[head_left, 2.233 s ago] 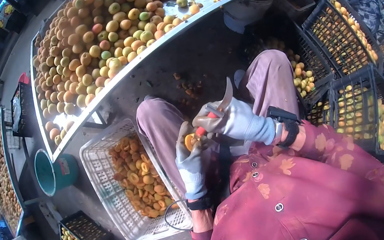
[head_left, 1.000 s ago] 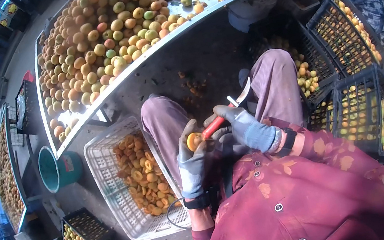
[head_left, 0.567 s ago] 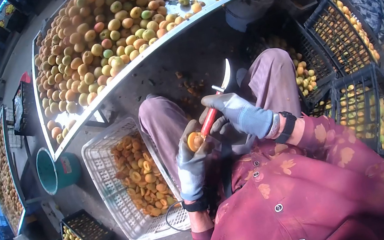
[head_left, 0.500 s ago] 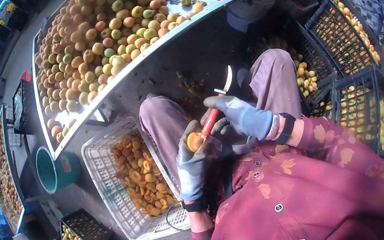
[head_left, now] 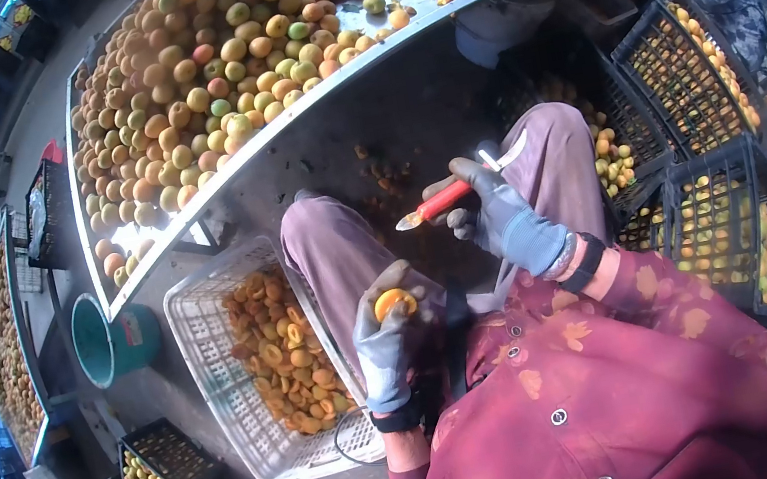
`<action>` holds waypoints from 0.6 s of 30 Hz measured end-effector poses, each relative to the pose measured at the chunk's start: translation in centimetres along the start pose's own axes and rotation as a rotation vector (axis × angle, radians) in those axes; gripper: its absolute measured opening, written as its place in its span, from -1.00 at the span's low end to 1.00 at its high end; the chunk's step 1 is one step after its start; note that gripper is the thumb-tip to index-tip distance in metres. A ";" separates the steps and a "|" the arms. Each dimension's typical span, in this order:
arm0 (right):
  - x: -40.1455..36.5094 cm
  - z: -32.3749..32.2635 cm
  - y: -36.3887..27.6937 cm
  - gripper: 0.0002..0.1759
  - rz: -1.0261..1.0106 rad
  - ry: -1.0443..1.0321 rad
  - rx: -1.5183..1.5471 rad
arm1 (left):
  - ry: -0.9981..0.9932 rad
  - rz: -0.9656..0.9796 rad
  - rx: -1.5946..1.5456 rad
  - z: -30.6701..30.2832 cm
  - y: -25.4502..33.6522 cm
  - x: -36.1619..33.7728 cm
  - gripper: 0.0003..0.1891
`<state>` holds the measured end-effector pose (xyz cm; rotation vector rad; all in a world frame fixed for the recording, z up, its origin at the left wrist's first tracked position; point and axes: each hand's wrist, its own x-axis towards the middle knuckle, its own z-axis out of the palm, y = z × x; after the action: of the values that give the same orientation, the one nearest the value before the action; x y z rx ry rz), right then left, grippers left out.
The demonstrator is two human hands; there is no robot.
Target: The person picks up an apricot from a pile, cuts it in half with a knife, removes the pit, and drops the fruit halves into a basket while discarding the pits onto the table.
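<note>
Okay so both hands are busy here. The left hand (head_left: pixel 381 333) has its gloved fingers curled around an orange fruit (head_left: pixel 393 298), which sits right up at the fingertips with the thumb lying over it. Fruit's basically round in this view, so I can't really pick out a long axis on it; an orange side faces up toward the camera.

The right hand (head_left: pixel 514 220), also gloved, is wrapped around a red-handled tool (head_left: pixel 444 199), gripping it by the handle. That tool is up and to the right of the fruit in the view, not touching it, clear gap between the two.

The tool's long axis runs on a slant, lower left to upper right. The small metal tip (head_left: pixel 409 222) sticks out past the fingers and points left and a bit down. At the other end, past the thumb side of the hand, there's a pale crosspiece (head_left: pixel 489 160) and then a curved blade (head_left: pixel 515 150) heading up and right, over by the right knee (head_left: pixel 544 123).

A white basket (head_left: pixel 223 388) of cut fruit (head_left: pixel 292 356) sits left of the left hand.
</note>
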<state>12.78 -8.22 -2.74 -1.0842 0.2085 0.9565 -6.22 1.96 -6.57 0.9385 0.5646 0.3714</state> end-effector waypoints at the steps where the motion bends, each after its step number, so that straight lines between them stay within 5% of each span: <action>1: 0.0 -0.6 -0.6 -0.46 -0.009 -0.011 0.020 | 0.043 0.031 0.065 -0.3 0.9 -0.1 -0.47; 5: -0.2 -4.0 -2.8 -0.46 -0.097 0.037 -0.008 | 0.292 0.274 0.237 -4.3 4.3 -1.1 -0.51; 8: -0.9 -6.4 -5.1 -0.51 -0.292 -0.011 -0.188 | 0.650 0.262 0.346 -10.5 4.8 -0.7 -0.60; 11: 0.5 -8.8 -6.6 -0.69 -0.573 0.075 -0.249 | 0.750 0.201 0.565 -20.7 1.9 0.1 -0.50; 12: 0.2 -9.2 -7.7 -0.71 -0.698 -0.049 -0.341 | 0.851 0.203 0.911 -22.3 0.8 -0.1 -0.44; 13: -0.2 -9.4 -8.6 -0.68 -0.594 -0.022 -0.343 | 0.943 0.199 1.259 -21.3 1.5 0.1 -0.39; 14: -0.9 -9.0 -9.3 -0.68 -0.554 0.057 -0.418 | 0.931 -0.049 1.212 -20.5 2.9 0.0 -0.33; 17: -1.2 -8.9 -10.0 -0.70 -0.474 0.272 -0.565 | 0.801 0.045 1.053 -22.2 3.6 1.5 -0.39; 18: -0.9 -8.9 -9.9 -0.71 -0.490 0.295 -0.594 | 0.791 0.113 0.933 -17.6 5.6 2.3 -0.50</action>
<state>22.18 -17.34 -0.15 -1.7263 -0.1147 0.4105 -15.33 17.67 -10.76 1.7298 1.4844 0.6015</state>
